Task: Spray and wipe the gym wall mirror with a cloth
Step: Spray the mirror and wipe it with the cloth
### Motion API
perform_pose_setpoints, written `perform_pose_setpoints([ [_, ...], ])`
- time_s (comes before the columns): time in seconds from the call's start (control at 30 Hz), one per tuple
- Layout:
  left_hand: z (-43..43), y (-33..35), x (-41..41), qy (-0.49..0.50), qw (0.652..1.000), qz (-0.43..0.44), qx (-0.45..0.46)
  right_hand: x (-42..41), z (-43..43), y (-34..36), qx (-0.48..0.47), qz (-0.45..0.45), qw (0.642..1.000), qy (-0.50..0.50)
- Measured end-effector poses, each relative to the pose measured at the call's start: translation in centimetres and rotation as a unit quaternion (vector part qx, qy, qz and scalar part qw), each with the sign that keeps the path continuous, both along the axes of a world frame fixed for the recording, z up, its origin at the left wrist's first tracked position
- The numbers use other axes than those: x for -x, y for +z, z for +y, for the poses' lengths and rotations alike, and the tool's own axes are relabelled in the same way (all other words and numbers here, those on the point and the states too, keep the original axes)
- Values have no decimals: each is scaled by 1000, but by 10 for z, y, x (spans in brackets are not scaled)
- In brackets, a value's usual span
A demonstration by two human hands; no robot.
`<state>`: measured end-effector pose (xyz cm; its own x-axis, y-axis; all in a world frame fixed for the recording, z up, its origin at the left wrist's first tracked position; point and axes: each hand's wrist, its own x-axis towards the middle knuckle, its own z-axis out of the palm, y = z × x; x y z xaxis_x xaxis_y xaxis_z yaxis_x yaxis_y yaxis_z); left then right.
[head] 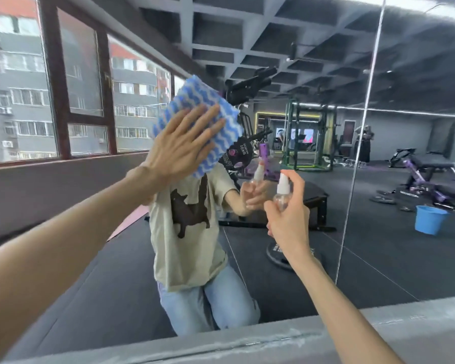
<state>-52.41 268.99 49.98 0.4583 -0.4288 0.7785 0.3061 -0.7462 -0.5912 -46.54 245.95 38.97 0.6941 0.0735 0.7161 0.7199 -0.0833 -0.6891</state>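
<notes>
The wall mirror [286, 258] fills most of the view and reflects the gym and a kneeling person. My left hand [187, 143] lies flat with straight fingers on a blue-and-white wavy cloth [195, 101], pressing it against the glass at upper centre. To its lower right, my right hand [289, 219] grips a small clear spray bottle [283, 190] with a white nozzle, held upright close to the mirror. Its reflection shows just left of it.
A grey ledge [247, 342] runs along the mirror's bottom edge. A vertical seam [357, 153] splits the mirror panels at right. Windows [24, 101] line the left wall. Reflected in the glass are a blue bucket [430, 219], benches and a rack.
</notes>
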Motion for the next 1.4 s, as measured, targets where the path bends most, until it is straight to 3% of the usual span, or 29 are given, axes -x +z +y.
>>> perform_pose_setpoints([
  [0.13, -13, -6, -13, -12, 996, -50, 77, -7, -4, -20, -1, 16, 1000, -24],
  [0.3, -51, -13, -47, -27, 979, -122, 160, -14, -8, -37, -86, 34, 996, -11],
  [0.33, -60, -27, -57, -34, 987, -101, 123, -15, -9, -39, -98, 39, 994, -10],
  [0.4, -78, -78, -73, -31, 996, 41, -67, -17, -14, -45, -88, 43, 995, -18],
  [0.47, -89, -134, -72, -30, 954, 216, -206, -21, -24, -52, -48, 24, 998, -36],
  [0.53, -87, -139, -74, -34, 937, 253, -237, -26, -36, -55, -14, 8, 999, -46],
  [0.6, -84, -89, -83, -13, 962, 170, -215, -32, -48, -54, -1, 4, 998, -58],
  [0.63, -85, -56, -85, -5, 981, 101, -163, -34, -52, -52, -7, 5, 998, -61],
  [0.7, -87, 1, -85, -22, 999, -24, -2, -35, -55, -49, -31, 9, 997, -69],
  [0.77, -109, 3, -87, -44, 987, -78, 134, -35, -51, -51, -49, 20, 996, -74],
  [0.8, -121, -19, -94, -49, 988, -59, 132, -35, -50, -53, -57, 28, 995, -76],
  [0.87, -141, -100, -110, -65, 994, 89, -6, -36, -55, -60, -62, 35, 994, -86],
  [0.93, -147, -150, -96, -64, 957, 269, -85, -36, -67, -68, -43, 40, 993, -102],
  [0.97, -144, -151, -95, -68, 944, 311, -89, -36, -73, -70, -41, 41, 993, -105],
  [1.03, -140, -120, -94, -93, 944, 315, -39, -38, -85, -72, -59, 42, 991, -112],
  [1.1, -143, -82, -90, -154, 957, 238, 65, -45, -90, -73, -89, 43, 988, -119],
  [1.17, -145, -65, -85, -212, 927, 230, 209, -47, -85, -73, -94, 44, 989, -105],
  [1.23, -144, -82, -78, -230, 882, 311, 268, -39, -76, -75, -52, 28, 997, -52],
  [1.3, -146, -106, -70, -253, 815, 398, 338, -30, -66, -73, 2, 24, 999, 27],
  [1.4, -141, -122, -61, -302, 696, 407, 509, -19, -44, -66, 34, 10, 996, 78],
])
